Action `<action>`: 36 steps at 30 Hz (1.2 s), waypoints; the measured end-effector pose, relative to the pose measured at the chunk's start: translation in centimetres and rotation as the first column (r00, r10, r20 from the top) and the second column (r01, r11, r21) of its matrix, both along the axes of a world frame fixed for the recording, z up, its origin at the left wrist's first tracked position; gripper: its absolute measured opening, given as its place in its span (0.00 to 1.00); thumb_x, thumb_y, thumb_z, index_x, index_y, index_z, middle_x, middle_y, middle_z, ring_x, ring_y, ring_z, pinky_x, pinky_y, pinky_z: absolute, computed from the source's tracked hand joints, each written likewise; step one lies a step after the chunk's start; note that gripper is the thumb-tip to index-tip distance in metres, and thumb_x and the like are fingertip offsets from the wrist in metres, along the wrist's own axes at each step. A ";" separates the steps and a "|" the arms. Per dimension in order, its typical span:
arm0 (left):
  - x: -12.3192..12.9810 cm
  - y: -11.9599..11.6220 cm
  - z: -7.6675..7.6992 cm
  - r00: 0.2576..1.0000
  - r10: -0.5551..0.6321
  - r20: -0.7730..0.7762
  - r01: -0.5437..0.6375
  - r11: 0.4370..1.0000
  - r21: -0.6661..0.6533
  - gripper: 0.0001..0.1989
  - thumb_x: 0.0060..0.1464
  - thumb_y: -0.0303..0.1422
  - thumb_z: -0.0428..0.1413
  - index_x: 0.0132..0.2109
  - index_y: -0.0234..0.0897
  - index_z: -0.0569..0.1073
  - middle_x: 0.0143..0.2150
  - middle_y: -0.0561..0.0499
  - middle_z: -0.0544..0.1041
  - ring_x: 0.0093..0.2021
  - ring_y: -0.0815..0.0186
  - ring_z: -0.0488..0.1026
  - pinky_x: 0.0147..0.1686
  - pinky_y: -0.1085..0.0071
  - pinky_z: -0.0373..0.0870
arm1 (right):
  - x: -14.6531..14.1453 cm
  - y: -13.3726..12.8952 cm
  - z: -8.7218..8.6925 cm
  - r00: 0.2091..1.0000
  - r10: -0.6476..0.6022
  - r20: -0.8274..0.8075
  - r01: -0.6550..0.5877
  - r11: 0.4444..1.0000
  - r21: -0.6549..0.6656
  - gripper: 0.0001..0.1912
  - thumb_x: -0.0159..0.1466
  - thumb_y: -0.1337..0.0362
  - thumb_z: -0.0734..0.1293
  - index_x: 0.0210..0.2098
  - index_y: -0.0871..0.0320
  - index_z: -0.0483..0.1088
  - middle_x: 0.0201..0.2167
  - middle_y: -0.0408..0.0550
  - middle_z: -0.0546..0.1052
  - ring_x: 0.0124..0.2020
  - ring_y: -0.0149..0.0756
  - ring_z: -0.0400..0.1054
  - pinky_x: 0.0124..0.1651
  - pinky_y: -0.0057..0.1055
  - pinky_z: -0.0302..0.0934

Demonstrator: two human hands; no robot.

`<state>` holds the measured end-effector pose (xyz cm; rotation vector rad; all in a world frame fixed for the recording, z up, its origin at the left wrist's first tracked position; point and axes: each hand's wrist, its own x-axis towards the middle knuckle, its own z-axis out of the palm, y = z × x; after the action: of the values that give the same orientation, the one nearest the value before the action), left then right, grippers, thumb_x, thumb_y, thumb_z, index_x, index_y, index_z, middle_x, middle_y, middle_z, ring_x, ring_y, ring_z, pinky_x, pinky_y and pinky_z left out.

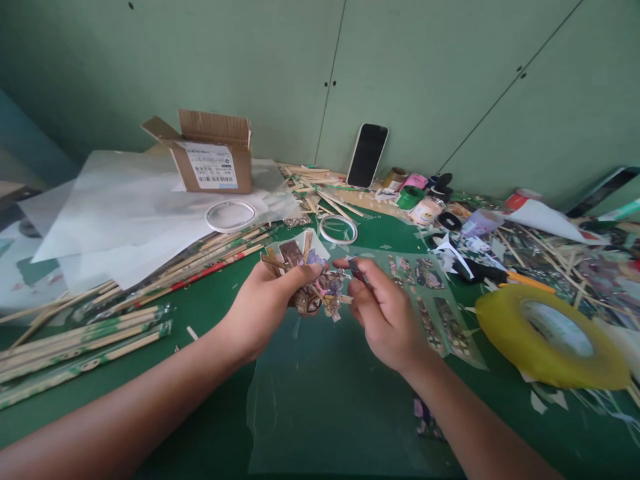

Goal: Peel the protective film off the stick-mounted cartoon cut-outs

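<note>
My left hand [263,303] is closed around a bunch of patterned paper cut-outs [320,290] in brown, gold, pink and lilac, with the thumb pressed on top. They look like stickers. To the right of the bunch, my right hand [387,310] pinches a small dark piece [356,268] between its fingers; its exact kind is too small to tell. Below both hands lies a clear plastic sheet [325,393]. Further right, a clear sheet with patterned stickers [453,327] on it is partly hidden by my right hand. A dark purple piece [425,420] lies by my right forearm.
A large yellow tape roll [505,327] lies at the right beside cluttered scraps and sticks. Wrapped chopsticks [90,340] lie at the left. Behind are an open cardboard box [215,163], white paper [115,220], narrow tape rings [338,230] and a phone [369,155] against the green wall.
</note>
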<state>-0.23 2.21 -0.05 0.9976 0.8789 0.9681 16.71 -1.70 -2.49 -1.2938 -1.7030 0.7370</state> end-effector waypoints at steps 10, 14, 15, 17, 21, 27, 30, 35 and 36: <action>0.1 -0.4 0.7 0.997 0.025 -0.073 -0.008 0.976 0.218 0.08 0.48 0.34 0.62 0.37 0.35 0.78 0.25 0.53 0.72 0.27 0.69 0.66 0.27 0.75 0.65 | 0.0 0.3 0.1 0.986 -0.016 0.168 0.015 1.000 0.008 0.11 0.68 0.63 0.56 0.47 0.54 0.66 0.19 0.40 0.65 0.16 0.31 0.58 0.19 0.28 0.46; -0.1 0.3 0.2 0.979 0.197 -0.046 -0.180 0.953 0.244 0.09 0.50 0.36 0.60 0.38 0.37 0.78 0.27 0.53 0.73 0.25 0.70 0.65 0.25 0.75 0.63 | 0.0 0.3 0.0 0.998 -0.025 0.059 0.027 0.999 -0.046 0.13 0.70 0.58 0.55 0.46 0.53 0.67 0.17 0.38 0.60 0.15 0.30 0.53 0.18 0.29 0.42; -0.2 0.4 0.1 0.981 0.189 -0.046 -0.173 0.955 0.240 0.09 0.50 0.36 0.60 0.37 0.37 0.78 0.28 0.53 0.74 0.26 0.70 0.66 0.25 0.75 0.64 | 0.0 0.3 -0.1 0.999 -0.022 0.036 0.024 0.998 -0.053 0.13 0.70 0.57 0.55 0.46 0.53 0.67 0.17 0.38 0.59 0.15 0.30 0.53 0.19 0.29 0.42; -0.2 0.4 -0.2 0.990 0.124 -0.066 -0.107 0.970 0.219 0.08 0.49 0.36 0.61 0.33 0.36 0.77 0.27 0.53 0.73 0.27 0.69 0.67 0.27 0.74 0.65 | -0.1 0.3 -0.1 0.999 -0.006 -0.031 0.003 0.997 -0.081 0.13 0.70 0.56 0.55 0.46 0.54 0.67 0.17 0.37 0.59 0.15 0.29 0.53 0.19 0.29 0.44; -0.1 0.2 -0.2 0.997 0.016 -0.081 -0.003 0.987 0.158 0.10 0.48 0.37 0.62 0.28 0.34 0.75 0.23 0.53 0.71 0.25 0.70 0.66 0.26 0.74 0.65 | -0.2 0.2 0.0 0.961 0.071 -0.267 -0.117 0.980 -0.160 0.13 0.70 0.54 0.56 0.45 0.54 0.66 0.16 0.35 0.58 0.16 0.26 0.52 0.18 0.26 0.46; 0.0 0.0 0.2 0.994 -0.108 -0.035 0.111 0.989 0.095 0.11 0.49 0.36 0.62 0.39 0.35 0.78 0.29 0.51 0.75 0.27 0.71 0.67 0.27 0.75 0.64 | -0.3 0.0 0.2 0.943 0.108 -0.315 -0.178 0.963 -0.201 0.12 0.70 0.54 0.57 0.41 0.55 0.65 0.17 0.34 0.56 0.16 0.24 0.50 0.18 0.26 0.45; -0.1 0.1 -0.2 0.995 -0.080 -0.066 0.087 0.990 0.111 0.11 0.50 0.38 0.61 0.35 0.34 0.77 0.28 0.51 0.74 0.27 0.71 0.66 0.28 0.75 0.64 | -0.3 -0.1 0.3 0.954 0.134 -0.268 -0.193 0.960 -0.206 0.12 0.70 0.55 0.57 0.36 0.55 0.64 0.18 0.35 0.59 0.17 0.25 0.52 0.19 0.26 0.47; -0.2 0.7 -0.5 0.996 0.075 -0.042 -0.068 0.987 0.148 0.14 0.52 0.38 0.60 0.25 0.34 0.71 0.22 0.54 0.68 0.23 0.72 0.62 0.23 0.75 0.60 | -0.4 -0.1 0.4 0.959 0.112 -0.259 -0.156 0.975 -0.158 0.14 0.70 0.56 0.57 0.30 0.55 0.60 0.16 0.35 0.59 0.17 0.24 0.52 0.21 0.25 0.49; -0.3 0.8 -0.4 0.994 0.109 -0.019 -0.106 0.984 0.145 0.13 0.52 0.38 0.60 0.25 0.35 0.71 0.22 0.54 0.68 0.23 0.72 0.62 0.23 0.75 0.60 | -0.4 0.0 0.4 0.958 0.099 -0.271 -0.145 0.977 -0.157 0.13 0.70 0.56 0.57 0.32 0.55 0.62 0.16 0.34 0.59 0.16 0.24 0.52 0.20 0.25 0.49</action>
<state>-0.48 2.99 -0.49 1.0964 0.9019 1.1248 16.33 -1.73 -2.10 -1.1554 -1.5393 1.1026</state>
